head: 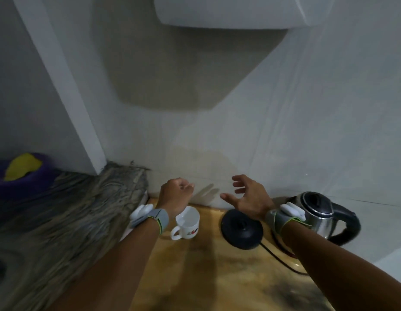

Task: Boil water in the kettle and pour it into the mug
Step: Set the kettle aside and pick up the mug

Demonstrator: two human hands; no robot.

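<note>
Kettle (321, 213) is seen upright on the counter (206, 277), off its base (242, 228) — mug (187, 222) stands left of the base. Left hand (176, 195) is curled, holding nothing; right hand (246, 197) is spread open — nothing is gripped.

A white mug (187, 222) with a small red and dark print stands on a yellowish wooden counter (208, 277). The kettle (318, 215) is shiny silver with a black handle; its round base (242, 228) is black. Both wrists wear grey bands (158, 218) edged in yellow-green. The wall (284, 131) is pale grey.
</note>
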